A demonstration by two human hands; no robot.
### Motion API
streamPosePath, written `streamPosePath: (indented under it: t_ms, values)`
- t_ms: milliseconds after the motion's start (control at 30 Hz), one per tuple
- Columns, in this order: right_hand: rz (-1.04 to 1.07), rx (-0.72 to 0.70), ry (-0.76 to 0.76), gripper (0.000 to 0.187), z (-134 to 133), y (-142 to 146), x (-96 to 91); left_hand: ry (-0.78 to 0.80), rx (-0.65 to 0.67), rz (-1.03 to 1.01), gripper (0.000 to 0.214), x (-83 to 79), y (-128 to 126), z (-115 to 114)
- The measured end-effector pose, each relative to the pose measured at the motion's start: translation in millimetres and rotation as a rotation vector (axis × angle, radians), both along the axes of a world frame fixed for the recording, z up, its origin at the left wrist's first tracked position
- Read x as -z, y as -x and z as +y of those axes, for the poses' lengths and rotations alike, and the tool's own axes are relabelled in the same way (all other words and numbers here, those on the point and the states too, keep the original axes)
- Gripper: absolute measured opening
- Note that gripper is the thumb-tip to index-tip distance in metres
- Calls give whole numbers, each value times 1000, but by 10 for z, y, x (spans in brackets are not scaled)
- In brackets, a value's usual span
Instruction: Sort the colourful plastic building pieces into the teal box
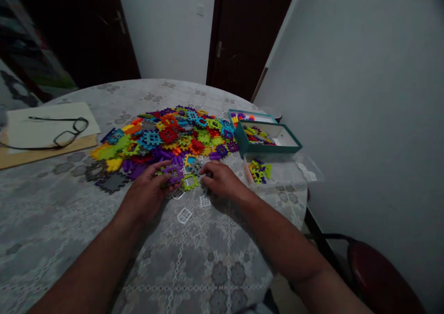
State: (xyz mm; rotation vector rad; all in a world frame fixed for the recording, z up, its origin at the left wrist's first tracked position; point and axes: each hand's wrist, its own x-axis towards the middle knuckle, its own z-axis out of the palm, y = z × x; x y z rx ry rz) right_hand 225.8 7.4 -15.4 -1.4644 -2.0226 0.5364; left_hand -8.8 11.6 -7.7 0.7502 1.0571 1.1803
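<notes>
Between the fingers and thumb of my left hand (151, 184) is a purple building piece (173, 171) with square cut-outs. My right hand (220, 177) is closed in a pinch on a grey toothed building piece (196, 168), held just right of the purple one. A lime green toothed frame (189, 182) lies below and between my hands. Three white window-shaped pieces lie nearer to me, among them one white window piece (184, 215) on the cloth. A large heap of colourful toothed pieces (169, 133) spreads just beyond both hands.
Right of the heap stand a teal box (243, 144) with small pieces, another teal-rimmed box (255, 113) behind it, and a clear plastic tray (277, 177). Eyeglasses (65, 138) rest on papers (52, 115) at the left. A dark red chair (378, 277) stands at lower right.
</notes>
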Motion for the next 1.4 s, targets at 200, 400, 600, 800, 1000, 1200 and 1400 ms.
streamPosePath:
  t_ms: [200,400,600,800,1000,1200,1400]
  values:
    - [-97,88,-278,30,-85,-373,-437,16,41,50,43,48,2,-7]
    - [-297,377,-261,35,-93,-1106,-389,20,63,40,41,28,-5,-36]
    - [-485,468,-203,12,-40,-1308,-314,22,35,33,39,13,-13,-54]
    - [-261,104,-359,24,-35,-310,-157,35,47,13,41,40,-20,-54]
    - [-240,85,-272,45,41,340,294,17,81,36,38,62,-31,-71]
    - [-98,124,-234,26,196,175,461,7,83,12,37,91,-17,-76]
    - [241,216,-134,24,115,98,320,24,105,18,35,90,-24,-80]
